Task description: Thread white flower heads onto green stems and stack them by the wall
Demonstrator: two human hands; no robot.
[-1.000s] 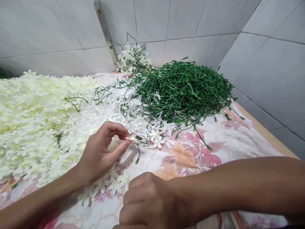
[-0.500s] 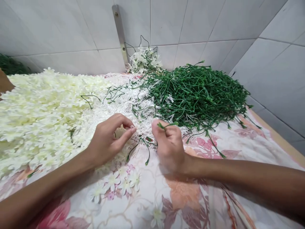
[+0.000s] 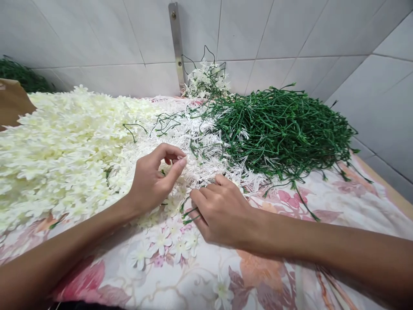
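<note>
My left hand (image 3: 155, 176) has its thumb and forefinger pinched over the white thread-like pieces (image 3: 196, 133); whatever lies between the fingertips is too small to make out. To its right, my right hand (image 3: 222, 211) is turned palm down with the fingers curled round green stems (image 3: 187, 215), whose tips stick out on its left side. Cream flowers (image 3: 77, 142) are heaped left of my hands. Behind my right hand lies a big pile of green stems (image 3: 284, 129).
A small bunch of white flowers on stems (image 3: 206, 79) leans by a metal strip (image 3: 176, 47) on the tiled wall. Brown cardboard (image 3: 14, 103) and more greenery (image 3: 22, 77) are at the far left. A floral cloth (image 3: 206, 280) covers the table.
My right hand has turned palm down and moved lower and toward the left, with green tips now beside its fingers. My left hand stays pinched. The view has shifted slightly.
</note>
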